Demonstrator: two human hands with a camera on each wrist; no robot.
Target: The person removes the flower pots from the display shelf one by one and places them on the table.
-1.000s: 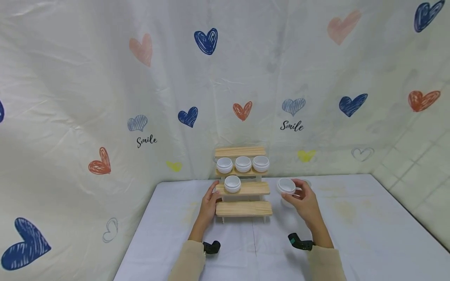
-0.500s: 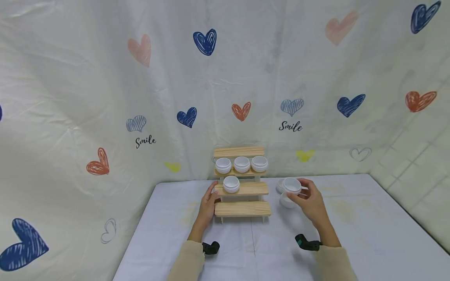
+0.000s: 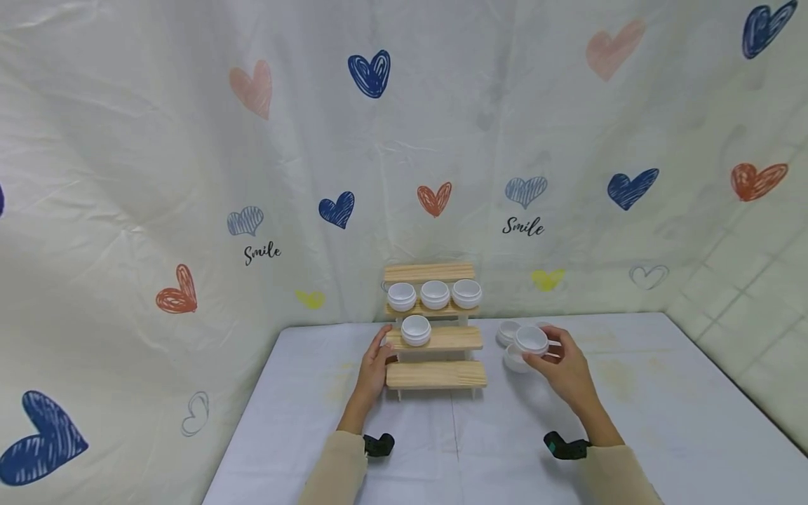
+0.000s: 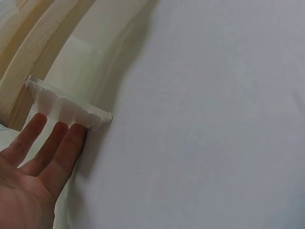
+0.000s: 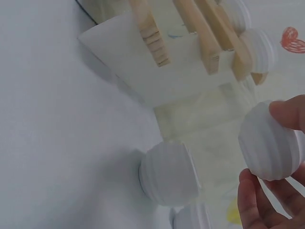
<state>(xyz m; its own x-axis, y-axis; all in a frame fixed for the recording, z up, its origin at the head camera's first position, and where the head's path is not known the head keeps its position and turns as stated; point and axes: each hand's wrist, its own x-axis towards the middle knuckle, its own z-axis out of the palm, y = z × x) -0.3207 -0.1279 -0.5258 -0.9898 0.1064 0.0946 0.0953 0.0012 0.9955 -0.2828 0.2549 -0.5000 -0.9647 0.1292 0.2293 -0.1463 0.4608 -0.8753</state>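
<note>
A wooden tiered stand [image 3: 435, 376] with white supports stands near the back of the table. Its left end is held by my left hand [image 3: 371, 372]; in the left wrist view, extended fingers [image 4: 64, 151] touch the white side support [image 4: 71, 107]. My right hand [image 3: 564, 368] grips a small white ribbed bowl [image 3: 532, 339] between thumb and fingers, right of the stand. That bowl [image 5: 268, 143] is raised above the table in the right wrist view. Below and beside it are other white bowls [image 3: 515, 360], partly hidden by the hand and held bowl.
Three white bowls [image 3: 435, 294] line the stand's second tier from the top. One more bowl [image 3: 416, 330] sits at the left of the tier below. A white cloth covers the table [image 3: 429, 449]. Behind it hangs a heart-patterned curtain [image 3: 435, 126].
My right hand has moved right and slightly down, away from the stand, still gripping the bowl. More of the bowls behind it shows. My left hand stays at the stand.
</note>
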